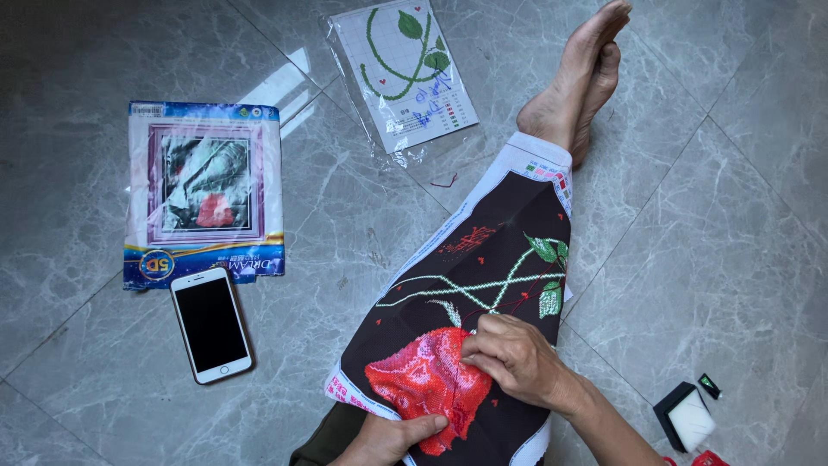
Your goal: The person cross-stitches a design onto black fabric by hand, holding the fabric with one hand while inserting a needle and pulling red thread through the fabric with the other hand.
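Surface: grey marble-patterned tile floor (707, 259), carrying everything in view.
Work piece: black rectangular embroidery cloth with a red stitched rose, green stems and leaves (483, 293), draped along the outstretched leg, near the middle of the floor's lower edge.
Right hand (516, 355): grip pinched shut at the upper edge of the red rose, fingertips pressed to the cloth; needle or thread too small to make out.
Left hand (388, 438): grip clamped on the cloth's lower edge, thumb lying over the red rose, fingers hidden beneath.
Doing the stitch well (judgement): cloth kept taut between the two hands; needle entered squarely in the weave; thread drawn evenly, without puckering.
Upper edge, middle: white paper pattern chart with a green stem drawing, in a clear plastic sleeve (405, 73).
Left side: flat kit package with a blue border and a framed flower picture (205, 194); white smartphone with a dark screen (210, 325), touching the package's lower edge.
Lower right corner: small black box with a white pad inside (686, 418); small dark green-tipped item (709, 386) just beside it; red object at the edge, cut off.
Count: hands, two; bare feet (576, 82), two, crossed; cloth, one; chart, one; package, one; phone, one; box, one.
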